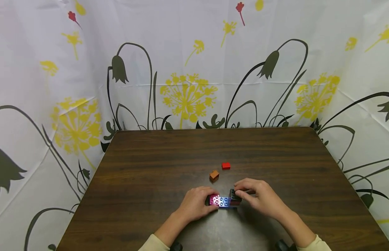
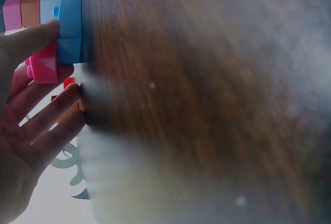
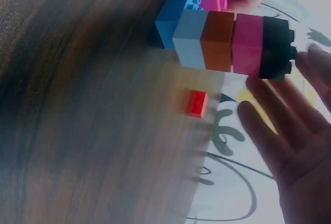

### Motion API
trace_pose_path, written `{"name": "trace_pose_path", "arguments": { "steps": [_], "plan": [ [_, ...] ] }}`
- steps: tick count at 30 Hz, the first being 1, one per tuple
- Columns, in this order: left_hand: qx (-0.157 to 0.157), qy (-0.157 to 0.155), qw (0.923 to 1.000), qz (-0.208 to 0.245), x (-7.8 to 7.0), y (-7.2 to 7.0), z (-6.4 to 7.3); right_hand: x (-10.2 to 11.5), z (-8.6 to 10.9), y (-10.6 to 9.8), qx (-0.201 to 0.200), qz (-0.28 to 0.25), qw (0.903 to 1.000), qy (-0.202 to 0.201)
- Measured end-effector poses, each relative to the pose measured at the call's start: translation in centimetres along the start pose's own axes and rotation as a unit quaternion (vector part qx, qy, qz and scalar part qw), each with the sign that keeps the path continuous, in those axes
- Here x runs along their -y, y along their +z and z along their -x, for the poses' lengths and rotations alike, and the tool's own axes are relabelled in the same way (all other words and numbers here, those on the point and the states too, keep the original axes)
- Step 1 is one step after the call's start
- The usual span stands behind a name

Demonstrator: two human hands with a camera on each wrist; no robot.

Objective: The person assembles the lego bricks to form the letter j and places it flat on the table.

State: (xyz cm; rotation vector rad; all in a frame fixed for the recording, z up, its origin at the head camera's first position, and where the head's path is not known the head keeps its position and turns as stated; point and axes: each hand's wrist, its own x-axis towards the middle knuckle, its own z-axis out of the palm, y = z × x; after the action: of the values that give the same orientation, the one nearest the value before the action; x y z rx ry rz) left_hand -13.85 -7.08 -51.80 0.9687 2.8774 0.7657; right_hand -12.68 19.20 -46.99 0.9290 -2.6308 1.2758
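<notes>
A toy-brick build stands on the table. Its blue base point(image 1: 224, 202) carries a low pink brick point(image 1: 214, 199) at the left end. From the right end rises a tower with a light grey-blue brick point(image 3: 191, 40), a brown brick point(image 3: 217, 41), a second pink brick point(image 3: 247, 45) and a black brick point(image 3: 275, 48) on top. My left hand point(image 1: 196, 204) pinches the low pink brick between thumb and fingers, the thumb reaching the blue base. Beside the tower's top is my right hand point(image 1: 260, 196), its fingers fairly straight around the black brick; firm contact cannot be told.
Beyond the build, a loose orange-brown brick point(image 1: 214, 175) and a loose red brick point(image 1: 226, 166) lie on the dark wooden table point(image 1: 150, 157). A white curtain point(image 1: 181, 42) with flower prints hangs behind the table's far edge.
</notes>
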Motion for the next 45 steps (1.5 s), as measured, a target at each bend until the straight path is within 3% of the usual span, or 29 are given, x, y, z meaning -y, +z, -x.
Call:
{"name": "trace_pose_path", "arguments": {
  "steps": [5,13,24,29,35,40,45],
  "plan": [
    [0.005,-0.004,1.0,0.0,0.0,-0.1,-0.1,-1.2,-0.9,0.2,-0.011,-0.028,0.9992,0.025],
    [0.005,-0.002,1.0,-0.002,0.0,-0.2,-0.1,-4.0,-3.2,1.0,0.039,-0.03,0.9963,0.07],
    [0.008,0.003,1.0,0.001,0.1,-0.1,0.0,-5.4,-6.2,3.1,0.126,-0.012,0.9905,0.053],
    [-0.002,0.009,1.0,0.001,0.1,0.0,0.1,-5.5,-7.2,3.8,0.129,0.045,0.9898,0.041],
    [-0.006,0.011,0.9999,-0.001,0.1,0.0,0.2,-5.1,-8.0,4.4,0.153,0.134,0.9785,0.031],
    [-0.004,0.009,0.9999,-0.006,0.1,-0.1,0.1,-4.8,-8.4,4.6,0.166,0.179,0.9697,0.012],
    [-0.009,0.014,0.9998,-0.007,0.1,-0.1,0.1,-5.0,-8.6,4.6,0.148,0.194,0.9698,0.002]
  ]
}}
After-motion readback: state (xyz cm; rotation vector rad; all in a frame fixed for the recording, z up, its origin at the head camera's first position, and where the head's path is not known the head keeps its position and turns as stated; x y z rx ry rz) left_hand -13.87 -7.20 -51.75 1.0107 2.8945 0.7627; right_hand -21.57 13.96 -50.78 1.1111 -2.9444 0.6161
